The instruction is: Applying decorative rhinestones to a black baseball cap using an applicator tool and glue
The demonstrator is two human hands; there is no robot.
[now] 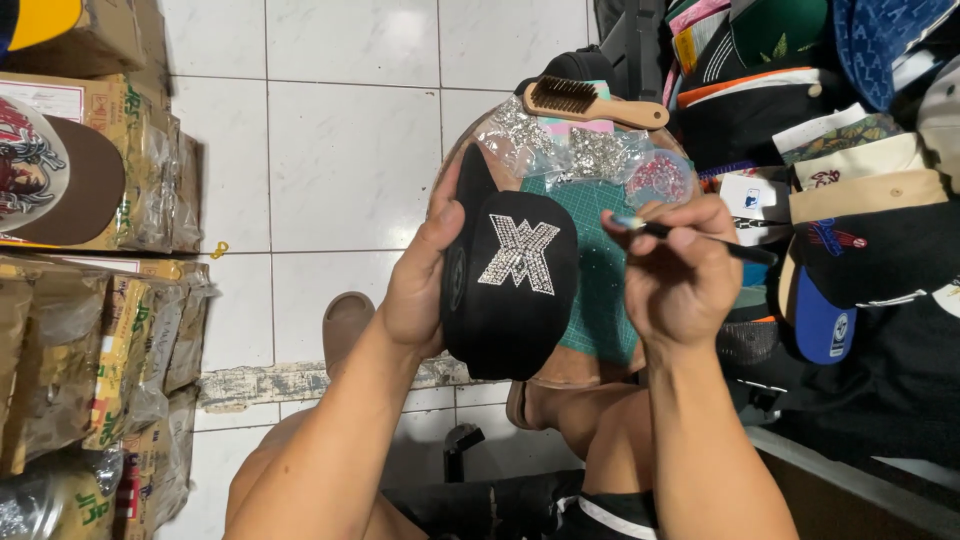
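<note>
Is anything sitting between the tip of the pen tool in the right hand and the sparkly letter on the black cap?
Nothing visible does. The right hand holds the pen tool with its tip pointing left toward the rhinestone letter on the black cap, which the left hand grips. Only a bare strip of green cutting mat shows behind the gap.

The black cap (510, 285) is matt cloth, its cross emblem (518, 252) set with glittering stones. The brush (592, 102) is pale wood with dark bristles. The bags of studs (570, 150) are clear, shiny plastic. The floor (350, 150) is glossy white tile.
</note>
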